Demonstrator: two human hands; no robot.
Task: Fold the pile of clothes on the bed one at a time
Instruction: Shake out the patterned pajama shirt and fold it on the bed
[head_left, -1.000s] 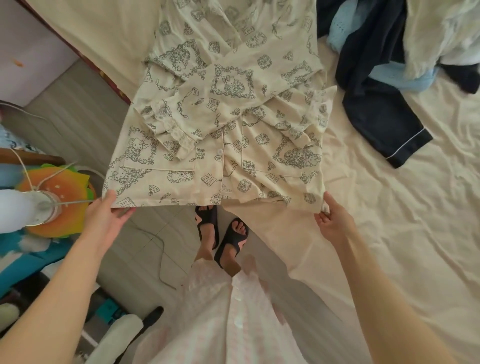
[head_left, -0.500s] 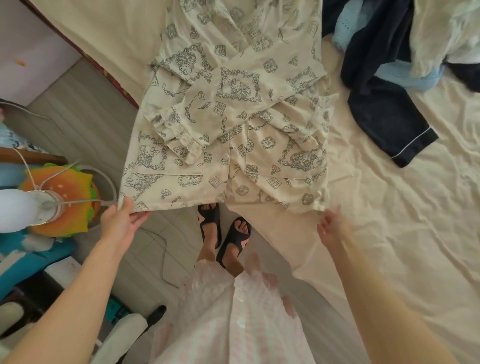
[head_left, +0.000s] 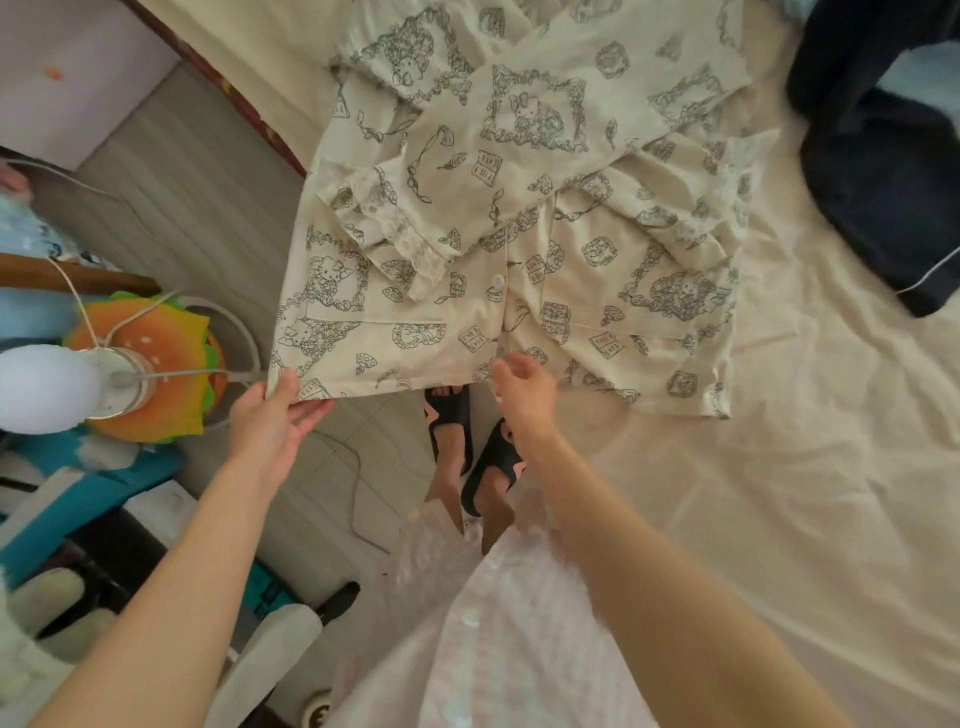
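Note:
A cream pyjama shirt (head_left: 524, 208) with dark line drawings lies buttoned-side up on the bed (head_left: 779, 467), both sleeves folded across its chest. Its lower left part hangs over the bed's corner above the floor. My left hand (head_left: 275, 421) pinches the hem's left corner, thumb on top and fingers underneath. My right hand (head_left: 522, 384) hovers at the middle of the hem by the button placket, fingers loosely curled, holding nothing. The remaining pile (head_left: 883, 130), dark navy and light blue garments, sits at the upper right of the bed.
A lamp with a white bulb (head_left: 47, 387) and a burger-shaped cushion (head_left: 156, 374) stand at the left, with cords trailing over the floor. My feet in black slippers (head_left: 467, 447) stand at the bed's corner. Boxes and clutter fill the lower left.
My right hand let go of the hem's right corner and moved left to the hem's middle. My left hand kept its pinch on the left corner. The camera shifted closer and leftward.

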